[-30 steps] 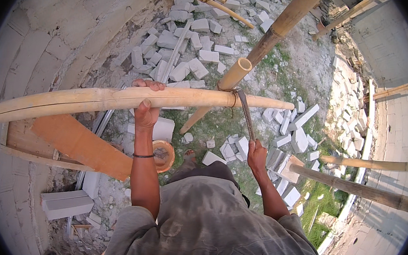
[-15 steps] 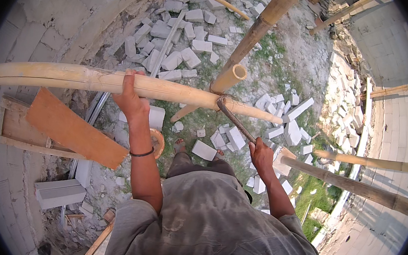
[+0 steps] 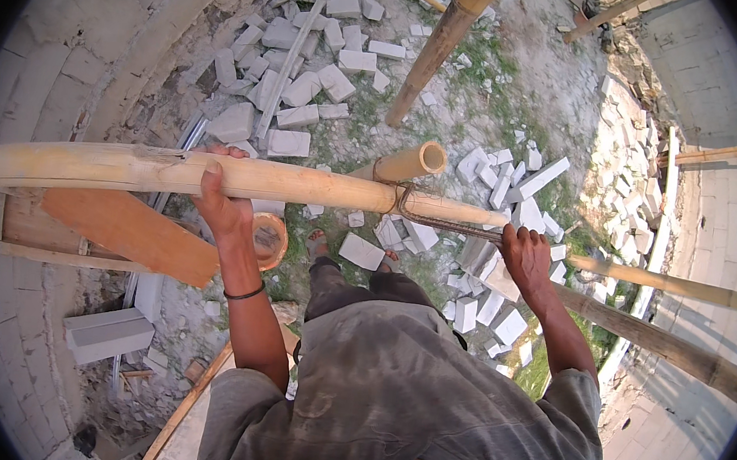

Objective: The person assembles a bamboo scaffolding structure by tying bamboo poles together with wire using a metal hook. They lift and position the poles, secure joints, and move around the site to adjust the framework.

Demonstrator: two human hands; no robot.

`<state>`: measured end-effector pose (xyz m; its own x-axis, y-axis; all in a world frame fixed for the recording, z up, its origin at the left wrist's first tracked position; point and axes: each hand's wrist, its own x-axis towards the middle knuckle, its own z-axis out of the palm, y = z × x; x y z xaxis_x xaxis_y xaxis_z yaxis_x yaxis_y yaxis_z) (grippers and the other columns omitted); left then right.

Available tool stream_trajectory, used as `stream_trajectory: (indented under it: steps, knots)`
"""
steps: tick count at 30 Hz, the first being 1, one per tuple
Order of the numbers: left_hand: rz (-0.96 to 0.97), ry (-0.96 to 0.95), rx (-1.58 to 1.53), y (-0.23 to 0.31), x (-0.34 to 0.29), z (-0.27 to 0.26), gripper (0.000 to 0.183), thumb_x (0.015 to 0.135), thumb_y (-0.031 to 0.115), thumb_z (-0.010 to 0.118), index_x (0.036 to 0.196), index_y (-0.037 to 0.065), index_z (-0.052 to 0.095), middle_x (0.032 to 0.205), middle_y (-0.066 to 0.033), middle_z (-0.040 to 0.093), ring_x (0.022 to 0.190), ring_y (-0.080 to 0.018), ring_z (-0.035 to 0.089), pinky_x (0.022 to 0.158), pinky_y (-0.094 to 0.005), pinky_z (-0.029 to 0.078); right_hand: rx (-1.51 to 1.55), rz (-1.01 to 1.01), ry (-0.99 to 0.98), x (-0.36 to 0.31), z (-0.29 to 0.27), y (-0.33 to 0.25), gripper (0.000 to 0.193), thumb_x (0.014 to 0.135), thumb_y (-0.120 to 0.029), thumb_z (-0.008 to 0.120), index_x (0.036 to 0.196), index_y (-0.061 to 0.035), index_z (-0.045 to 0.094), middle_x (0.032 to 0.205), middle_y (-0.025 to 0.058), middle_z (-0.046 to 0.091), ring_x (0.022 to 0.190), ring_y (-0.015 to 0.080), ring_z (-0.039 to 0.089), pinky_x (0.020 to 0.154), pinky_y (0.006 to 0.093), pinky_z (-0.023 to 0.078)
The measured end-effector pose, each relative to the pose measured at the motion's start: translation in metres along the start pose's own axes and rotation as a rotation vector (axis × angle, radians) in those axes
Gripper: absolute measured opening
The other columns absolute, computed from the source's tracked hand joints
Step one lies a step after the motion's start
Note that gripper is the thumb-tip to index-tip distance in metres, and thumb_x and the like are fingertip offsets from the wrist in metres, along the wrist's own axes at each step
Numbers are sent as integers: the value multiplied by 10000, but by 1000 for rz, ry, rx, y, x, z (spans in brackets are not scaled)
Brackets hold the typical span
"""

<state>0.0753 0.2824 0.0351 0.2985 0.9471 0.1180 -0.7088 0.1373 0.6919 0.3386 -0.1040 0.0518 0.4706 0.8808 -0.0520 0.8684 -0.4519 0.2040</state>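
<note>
A long pale bamboo pole (image 3: 320, 187) runs across in front of me, from the left rim to just right of the middle. My left hand (image 3: 224, 200) is closed around it, thumb in front and fingertips showing over the top edge. My right hand (image 3: 527, 257) is closed on the end of a dark ribbed metal bar (image 3: 452, 227) near the pole's right tip. The bar's bent end hooks at a wire binding (image 3: 399, 199), where the pole meets a shorter bamboo piece (image 3: 396, 162) with an open hollow end.
Broken white blocks (image 3: 311, 85) lie heaped on the ground beyond the pole. An orange-brown board (image 3: 132, 231) and an orange bucket (image 3: 269, 241) are at lower left. A bamboo post (image 3: 446, 48) stands ahead; another bamboo pole (image 3: 657, 338) extends rightward. Block walls (image 3: 55, 106) enclose the sides.
My right hand has moved right and slightly away from me, swinging the bar from a steep slant to nearly level along the pole. My left hand's fingers now wrap over the pole.
</note>
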Motion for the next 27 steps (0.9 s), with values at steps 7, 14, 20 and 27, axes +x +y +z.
stream_trajectory:
  steps: [7,14,20,27]
  knots:
    - [42,136,-18,-20,10,-7,337,737,101,673,1018,83,487,904,-81,559,837,-242,580,815,-430,486,602,485,-221,-40,46,-117,331,892,-316,576,826,2,508,608,243,573,616,446,596,540,518,458]
    - [93,290,26,-9,26,3,295,743,78,671,977,12,504,864,-96,564,803,-248,596,766,-411,516,974,396,-26,-23,13,-102,351,919,-345,549,791,-20,517,531,192,492,519,413,536,474,437,387]
    - [155,308,10,10,43,21,239,769,-16,639,971,0,513,832,-93,573,746,-224,608,722,-368,546,1080,230,196,-11,-4,-120,219,868,-245,600,773,-49,578,574,154,558,509,309,591,479,372,432]
    - [242,184,94,16,44,35,238,772,-35,644,976,1,527,868,-93,585,760,-214,628,733,-362,551,768,387,15,41,65,-148,372,949,-353,470,859,-1,550,640,274,563,643,490,562,560,541,424]
